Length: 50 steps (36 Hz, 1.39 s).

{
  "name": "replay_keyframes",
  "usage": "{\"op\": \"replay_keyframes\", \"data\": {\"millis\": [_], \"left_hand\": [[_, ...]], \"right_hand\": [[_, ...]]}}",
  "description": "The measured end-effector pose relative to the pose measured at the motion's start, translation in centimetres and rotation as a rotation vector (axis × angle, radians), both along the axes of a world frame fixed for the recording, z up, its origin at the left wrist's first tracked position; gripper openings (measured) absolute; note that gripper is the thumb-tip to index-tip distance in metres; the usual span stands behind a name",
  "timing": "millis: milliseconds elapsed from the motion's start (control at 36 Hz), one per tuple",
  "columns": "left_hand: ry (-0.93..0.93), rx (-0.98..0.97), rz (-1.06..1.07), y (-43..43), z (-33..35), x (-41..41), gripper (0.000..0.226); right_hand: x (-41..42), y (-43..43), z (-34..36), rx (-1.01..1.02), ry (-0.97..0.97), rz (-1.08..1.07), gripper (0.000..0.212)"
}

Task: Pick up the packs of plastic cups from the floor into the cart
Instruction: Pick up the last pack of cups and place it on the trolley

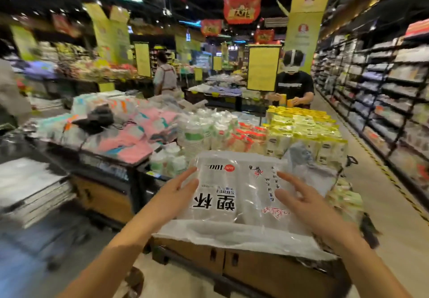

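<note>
Far to your left sit stacks of flat goods, and just beyond them a display surface piled with pink and teal packs. Neither blocks your reach.

Your left grip is spread, its fingers straight along the left edge of the pack of plastic cups, probably to square it up. The pack lies flat, printed face up, over the white liner of the wood-sided cart directly in front of you. It looks set down, though I cannot tell whether its full weight rests there.

Your right grip is also spread, fingers fanned over the pack's right half, pinching nothing. It may be steadying the slippery wrap.

Crumpled film just behind the pack could let it slide. Further right are yellow packs, a person in a black shirt behind them, then the aisle floor and long shelves.
</note>
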<state>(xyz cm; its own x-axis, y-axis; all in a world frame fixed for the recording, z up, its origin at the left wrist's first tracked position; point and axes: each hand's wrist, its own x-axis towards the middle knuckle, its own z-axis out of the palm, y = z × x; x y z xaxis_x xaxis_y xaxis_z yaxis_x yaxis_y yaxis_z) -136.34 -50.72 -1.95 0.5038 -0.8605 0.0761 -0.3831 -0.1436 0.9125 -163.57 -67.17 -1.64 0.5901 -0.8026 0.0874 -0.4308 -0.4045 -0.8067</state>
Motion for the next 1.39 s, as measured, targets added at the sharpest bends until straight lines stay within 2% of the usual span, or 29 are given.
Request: {"op": "replay_keyframes", "data": {"millis": [222, 333, 472, 639, 889, 1028, 1139, 1306, 1389], "left_hand": [[0.077, -0.023, 0.263, 8.9, -0.6, 14.0, 0.051], [0.089, -0.042, 0.373, 12.9, -1.1, 21.6, 0.066], [0.078, -0.056, 0.509, 17.5, -1.5, 29.0, 0.044], [0.047, 0.0, 0.641, 21.1, -1.7, 35.8, 0.042], [0.025, 0.076, 0.797, 20.2, -3.5, 46.3, 0.043], [0.062, 0.027, 0.876, 18.1, -4.6, 53.3, 0.047], [0.078, -0.025, 0.99, 16.1, -3.4, 57.3, 0.028], [0.074, -0.04, 1.116, 15.6, -3.5, 63.4, 0.04], [0.087, -0.036, 1.12, 16.6, -4.2, 66.3, 0.035]], "right_hand": [[19.6, 1.9, 0.4, -0.071, 0.014, 0.275, 0.046], [29.0, 3.7, 0.3, -0.028, -0.013, 0.379, 0.045], [40.1, 6.0, -0.7, -0.061, 0.017, 0.476, 0.044], [51.0, 7.6, -1.7, -0.058, 0.061, 0.587, 0.051], [66.1, 5.5, -3.2, -0.022, 0.043, 0.736, 0.051], [75.4, 2.6, -3.2, -0.017, 0.063, 0.806, 0.049], [82.3, 1.2, -2.1, -0.059, 0.065, 0.875, 0.052], [92.0, 1.0, -1.8, -0.082, 0.082, 1.014, 0.052], [96.4, 1.9, -2.7, -0.113, 0.116, 1.047, 0.051]]}}
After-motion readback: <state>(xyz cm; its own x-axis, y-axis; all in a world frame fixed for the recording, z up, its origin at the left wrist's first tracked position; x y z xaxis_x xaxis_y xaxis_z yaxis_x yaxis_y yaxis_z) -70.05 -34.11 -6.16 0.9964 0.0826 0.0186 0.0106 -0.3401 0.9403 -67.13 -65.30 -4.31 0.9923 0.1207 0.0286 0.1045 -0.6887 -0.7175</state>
